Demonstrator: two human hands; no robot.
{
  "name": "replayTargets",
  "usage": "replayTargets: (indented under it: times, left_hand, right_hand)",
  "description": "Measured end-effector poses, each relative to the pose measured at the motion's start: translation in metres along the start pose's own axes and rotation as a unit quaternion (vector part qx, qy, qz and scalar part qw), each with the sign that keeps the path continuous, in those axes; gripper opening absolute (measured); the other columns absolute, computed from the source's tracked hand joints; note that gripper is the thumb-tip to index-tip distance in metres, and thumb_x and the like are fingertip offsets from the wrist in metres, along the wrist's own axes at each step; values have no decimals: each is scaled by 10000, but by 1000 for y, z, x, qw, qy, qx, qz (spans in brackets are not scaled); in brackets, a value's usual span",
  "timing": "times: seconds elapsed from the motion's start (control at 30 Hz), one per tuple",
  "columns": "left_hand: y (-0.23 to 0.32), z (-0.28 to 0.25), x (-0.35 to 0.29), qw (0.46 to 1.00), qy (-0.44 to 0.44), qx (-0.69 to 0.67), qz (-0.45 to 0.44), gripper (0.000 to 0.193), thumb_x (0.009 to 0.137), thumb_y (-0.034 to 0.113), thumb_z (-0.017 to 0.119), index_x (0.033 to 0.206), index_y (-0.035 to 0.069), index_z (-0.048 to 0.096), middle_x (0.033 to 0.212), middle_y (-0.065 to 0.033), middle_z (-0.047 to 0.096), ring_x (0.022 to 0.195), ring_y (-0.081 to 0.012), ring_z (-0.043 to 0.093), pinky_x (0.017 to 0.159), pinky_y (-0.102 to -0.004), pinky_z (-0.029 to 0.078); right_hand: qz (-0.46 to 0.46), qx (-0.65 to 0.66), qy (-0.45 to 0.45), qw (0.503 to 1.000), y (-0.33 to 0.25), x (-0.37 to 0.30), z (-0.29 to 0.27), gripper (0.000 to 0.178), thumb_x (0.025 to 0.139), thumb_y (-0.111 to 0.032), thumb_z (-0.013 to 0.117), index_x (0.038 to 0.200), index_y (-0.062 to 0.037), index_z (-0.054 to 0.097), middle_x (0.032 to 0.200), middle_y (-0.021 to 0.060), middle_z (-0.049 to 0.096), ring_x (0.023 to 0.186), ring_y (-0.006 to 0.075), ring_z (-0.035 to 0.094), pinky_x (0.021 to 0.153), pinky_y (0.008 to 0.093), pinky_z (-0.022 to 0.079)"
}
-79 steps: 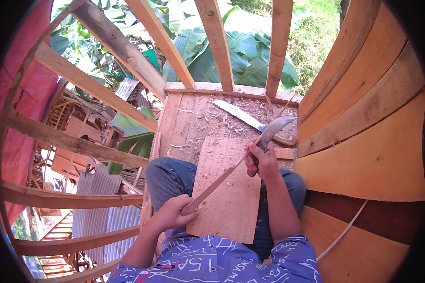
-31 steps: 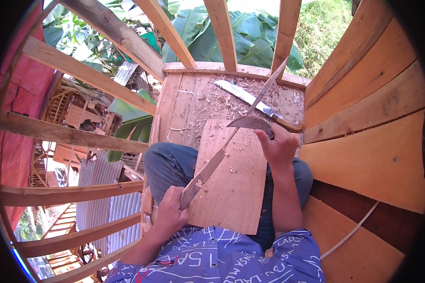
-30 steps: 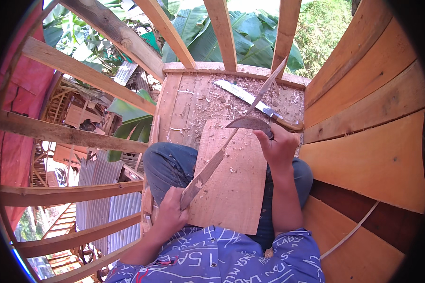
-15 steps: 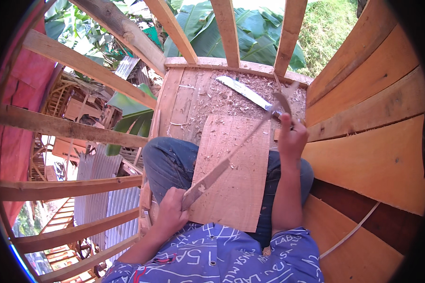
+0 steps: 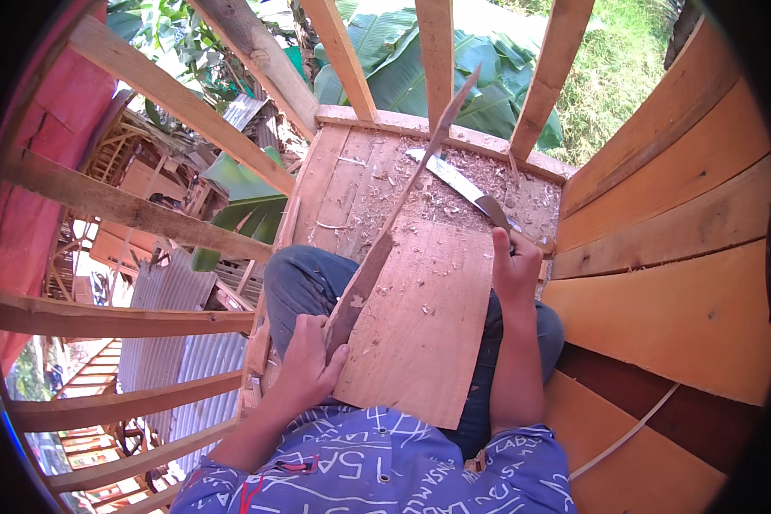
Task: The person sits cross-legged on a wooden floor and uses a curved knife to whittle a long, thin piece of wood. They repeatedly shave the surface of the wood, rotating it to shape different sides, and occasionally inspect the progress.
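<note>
At the far left of the frame, a red sheet (image 5: 56, 171) is crossed by wooden slats (image 5: 137, 319), and below them corrugated panels (image 5: 154, 300) are seen. Left of the lower centre, a long wooden strip (image 5: 368, 278) is grasped at its wide lower end by the left hand (image 5: 311, 355), the fingers being curled around it and the thumb laid along its edge. The strip is slanted from there to the upper centre, where its narrow tip is seen against large green leaves (image 5: 403, 81). In the middle, a flat board (image 5: 424, 321) is rested across the lap, over blue trousers (image 5: 304, 278); its left edge is overlapped by the strip, though whether the two are touching cannot be told. Above the board, the plank floor (image 5: 325, 184) is strewn with shavings, and a long-bladed knife (image 5: 452, 182) is laid there. Right of centre, a curved knife (image 5: 493, 211) is gripped in the right hand (image 5: 516, 270), with fingers closed and thumb raised; its blade is held apart from the strip. The right side is filled by orange-brown boards (image 5: 660, 287).
</note>
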State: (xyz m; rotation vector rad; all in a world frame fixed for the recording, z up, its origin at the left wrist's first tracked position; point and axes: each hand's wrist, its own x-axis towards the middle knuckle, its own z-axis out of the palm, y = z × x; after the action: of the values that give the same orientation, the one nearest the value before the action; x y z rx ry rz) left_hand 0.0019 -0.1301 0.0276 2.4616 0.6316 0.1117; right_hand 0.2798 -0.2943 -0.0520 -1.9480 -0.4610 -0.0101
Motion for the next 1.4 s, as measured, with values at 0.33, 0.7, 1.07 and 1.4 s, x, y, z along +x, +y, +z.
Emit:
replayTargets:
  times: [0.33,0.7,1.07,1.4]
  left_hand:
    - [19,8,43,994,-29,-102,25,526,859,395,663,1162,19,454,1081,-204,505,924,-410,590,763,-459,484]
    - [28,20,60,987,-28,-148,64,554,764,332,773,1137,34,492,1044,-176,523,930,-376,595,789,-409,486]
    - [2,9,68,846,-262,-464,-13,504,872,322,685,1240,45,480,1017,-162,648,947,-228,659,750,-351,536]
    - [-4,23,65,790,-405,-460,6,379,907,180,607,1189,-33,469,977,-136,621,858,-202,611,746,-351,482]
  right_hand:
    - [-45,19,-28,998,21,-2,6,554,960,-429,527,635,4,411,541,11,322,551,93,318,492,334,245]
    - [36,289,-172,941,3,-18,11,448,897,-442,642,898,3,590,591,-52,443,599,27,425,502,226,302]
    - [165,458,-191,853,-55,-47,16,274,920,-238,640,1065,-29,537,534,-74,336,404,31,272,389,220,216]
    - [123,362,-168,909,-58,-50,11,427,934,-405,598,952,22,596,542,-34,412,398,46,354,375,230,264]
